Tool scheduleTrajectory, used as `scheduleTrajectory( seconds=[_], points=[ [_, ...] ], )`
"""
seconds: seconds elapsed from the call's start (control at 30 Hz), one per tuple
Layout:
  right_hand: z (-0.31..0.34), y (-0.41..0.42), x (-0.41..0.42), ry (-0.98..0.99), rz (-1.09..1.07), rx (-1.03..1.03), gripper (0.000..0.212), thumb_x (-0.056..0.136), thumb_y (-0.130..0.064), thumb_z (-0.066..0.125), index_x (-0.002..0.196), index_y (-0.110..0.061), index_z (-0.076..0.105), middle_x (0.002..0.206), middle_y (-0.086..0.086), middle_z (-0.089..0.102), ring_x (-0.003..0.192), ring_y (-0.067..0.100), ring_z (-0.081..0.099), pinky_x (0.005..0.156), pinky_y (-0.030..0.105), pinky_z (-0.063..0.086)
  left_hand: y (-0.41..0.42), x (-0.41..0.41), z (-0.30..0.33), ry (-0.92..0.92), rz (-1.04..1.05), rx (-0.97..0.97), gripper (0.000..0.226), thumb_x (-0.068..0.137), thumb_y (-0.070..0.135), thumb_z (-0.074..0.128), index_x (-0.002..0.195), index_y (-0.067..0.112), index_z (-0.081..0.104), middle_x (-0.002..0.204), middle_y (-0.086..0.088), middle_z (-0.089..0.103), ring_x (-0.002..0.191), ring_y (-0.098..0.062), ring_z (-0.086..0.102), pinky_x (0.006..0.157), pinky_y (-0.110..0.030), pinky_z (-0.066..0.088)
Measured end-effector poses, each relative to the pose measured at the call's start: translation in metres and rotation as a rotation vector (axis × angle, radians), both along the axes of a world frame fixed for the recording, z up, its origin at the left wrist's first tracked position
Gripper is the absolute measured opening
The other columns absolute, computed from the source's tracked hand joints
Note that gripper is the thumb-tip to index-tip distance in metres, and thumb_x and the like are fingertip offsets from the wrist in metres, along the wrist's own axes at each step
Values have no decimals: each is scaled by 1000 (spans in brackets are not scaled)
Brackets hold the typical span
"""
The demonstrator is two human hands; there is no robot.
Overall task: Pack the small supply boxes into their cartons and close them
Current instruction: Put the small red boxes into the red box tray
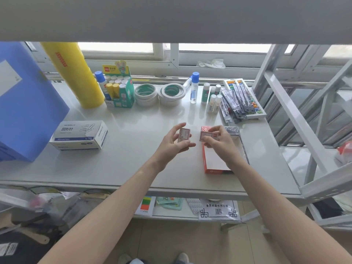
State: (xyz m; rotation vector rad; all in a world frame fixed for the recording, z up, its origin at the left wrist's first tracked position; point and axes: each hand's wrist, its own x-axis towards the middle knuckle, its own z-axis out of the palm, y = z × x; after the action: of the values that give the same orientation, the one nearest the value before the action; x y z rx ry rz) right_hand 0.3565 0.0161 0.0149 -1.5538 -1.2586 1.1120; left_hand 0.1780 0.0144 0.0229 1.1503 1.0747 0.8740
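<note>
My left hand (174, 143) holds one small white-and-red supply box (184, 134) upright above the shelf. My right hand (219, 141) pinches a second small white-and-red box (207, 136) at the far end of an open red carton (213, 161) lying on the shelf. The carton's inside shows white, and I cannot tell whether other small boxes lie in it. A closed white-and-blue paper clip carton (80, 135) rests at the left of the shelf.
Blue folders (24, 103) and a yellow roll (76, 77) stand at left. Glue sticks in a green display box (120, 90), tape rolls (158, 94), glue bottles (194, 86) and an abacus tray (245, 98) line the back. A metal frame (304, 121) bounds the right.
</note>
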Motion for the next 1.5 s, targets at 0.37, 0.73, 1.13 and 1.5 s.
scheduleTrajectory(
  seconds=[0.37,0.73,1.13,1.5],
  points=[
    [6,-7,11,356,-113,-44,17,88,3,54,92,-13,57,101,19,63,74,28,68,80,33,58,11,20,-7,128,226,-40,38,75,22,76,101,18,50,99,-11,65,85,-19,61,71,-24,49],
    [8,-13,15,316,-106,49,14,85,-5,64,98,-11,62,85,10,71,61,17,72,60,21,58,17,41,-6,-127,183,-198,38,97,36,44,105,3,61,90,-9,65,90,-19,62,81,-23,55],
    [-2,-17,29,-152,-37,197,28,79,-26,73,105,-27,62,106,5,58,72,15,63,66,16,47,12,49,-8,-94,50,-105,21,89,15,62,109,11,62,91,-9,68,85,-17,66,80,-21,57],
    [-2,-16,46,-697,214,404,36,77,-19,74,110,-12,61,106,5,64,103,26,53,87,36,46,12,67,-9,-38,17,-127,32,90,15,60,119,6,52,103,-19,65,87,-23,66,79,-21,58]
  ],
)
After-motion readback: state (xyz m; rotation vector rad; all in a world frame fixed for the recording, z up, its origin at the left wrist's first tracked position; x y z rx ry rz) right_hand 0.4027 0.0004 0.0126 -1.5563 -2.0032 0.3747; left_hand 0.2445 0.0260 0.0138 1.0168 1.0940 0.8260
